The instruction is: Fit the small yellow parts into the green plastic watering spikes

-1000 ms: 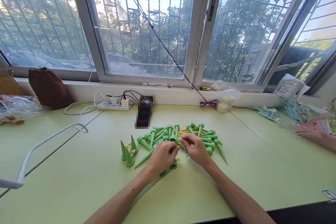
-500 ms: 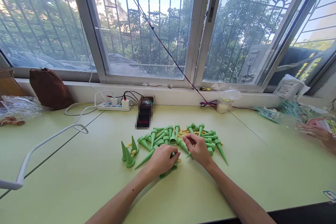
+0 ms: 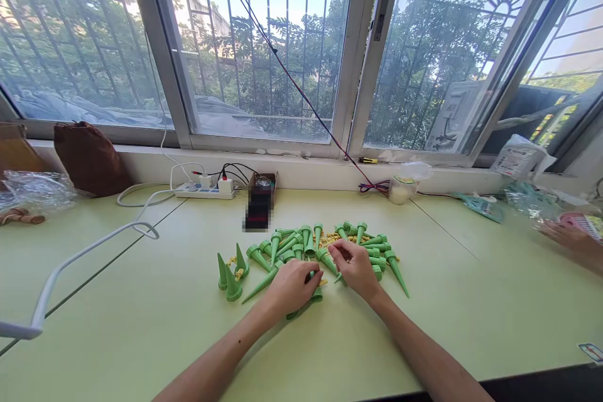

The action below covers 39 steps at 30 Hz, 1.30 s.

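Note:
My left hand (image 3: 293,287) is closed, its fingers curled round a green plastic spike (image 3: 316,294) whose wide end shows below them. A small yellow piece (image 3: 324,282) sticks out by the fingertips. Another green part (image 3: 292,315) peeks out under the palm, mostly hidden. To its right, my right hand (image 3: 354,267) has thumb and fingers pinched together at the edge of the pile; what they hold, if anything, is hidden. Several green spikes (image 3: 277,245) and small yellow pieces (image 3: 331,238) lie beyond both hands. Upright green cones (image 3: 233,286) stand left of the pile.
On the pale green table (image 3: 141,326) a white cable (image 3: 70,264) curves in from the left. A power strip (image 3: 205,191), a small box (image 3: 268,185) and a jar (image 3: 402,190) line the back. At far right, another person's hand (image 3: 572,240) is near plastic packages (image 3: 527,198).
My left hand has shifted slightly, and more of the green spike's wide end shows below it. My right hand stays nearly still. The other person's hand and packages at far right have moved.

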Tool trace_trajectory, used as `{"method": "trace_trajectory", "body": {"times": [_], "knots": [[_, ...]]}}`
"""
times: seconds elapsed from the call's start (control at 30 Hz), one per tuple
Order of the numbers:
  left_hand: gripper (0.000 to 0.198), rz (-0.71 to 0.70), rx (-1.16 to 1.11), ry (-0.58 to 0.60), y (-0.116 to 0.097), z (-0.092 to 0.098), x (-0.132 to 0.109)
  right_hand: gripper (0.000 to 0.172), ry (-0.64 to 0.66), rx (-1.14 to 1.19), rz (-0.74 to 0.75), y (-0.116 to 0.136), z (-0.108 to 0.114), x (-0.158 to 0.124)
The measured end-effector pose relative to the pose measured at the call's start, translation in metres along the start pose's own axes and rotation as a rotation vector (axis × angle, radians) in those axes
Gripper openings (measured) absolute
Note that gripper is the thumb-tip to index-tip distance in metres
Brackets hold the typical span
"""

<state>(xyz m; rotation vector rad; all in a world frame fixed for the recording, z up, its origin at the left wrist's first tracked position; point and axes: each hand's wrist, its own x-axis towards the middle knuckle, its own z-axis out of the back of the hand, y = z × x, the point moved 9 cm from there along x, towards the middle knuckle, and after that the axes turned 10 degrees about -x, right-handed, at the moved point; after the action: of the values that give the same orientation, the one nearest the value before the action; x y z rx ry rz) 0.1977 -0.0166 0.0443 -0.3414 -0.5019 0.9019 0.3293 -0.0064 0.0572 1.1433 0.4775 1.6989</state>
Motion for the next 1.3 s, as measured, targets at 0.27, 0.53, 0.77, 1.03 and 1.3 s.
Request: {"method": "trace_trajectory", "body": {"times": [0.27, 0.53, 0.77, 1.03, 1.3], "knots": [[0.029, -0.027, -0.122, -0.06, -0.004, 0.007, 0.001, 0.036, -0.016, -0.013, -0.001, -0.003, 0.001, 0.0], [0.019, -0.024, -0.201, -0.136, -0.003, 0.012, 0.001, 0.033, -0.005, -0.02, -0.01, -0.006, 0.0, 0.002], [0.014, -0.018, -0.258, -0.156, 0.0, 0.013, 0.001, 0.032, 0.003, -0.033, -0.004, -0.003, 0.0, 0.001], [0.012, -0.019, -0.327, -0.224, 0.002, 0.02, 0.002, 0.033, 0.0, -0.015, -0.01, -0.005, 0.0, 0.002], [0.015, 0.022, -0.406, -0.392, 0.02, 0.034, 0.002, 0.026, 0.027, 0.015, 0.006, -0.007, -0.005, 0.001]]}}
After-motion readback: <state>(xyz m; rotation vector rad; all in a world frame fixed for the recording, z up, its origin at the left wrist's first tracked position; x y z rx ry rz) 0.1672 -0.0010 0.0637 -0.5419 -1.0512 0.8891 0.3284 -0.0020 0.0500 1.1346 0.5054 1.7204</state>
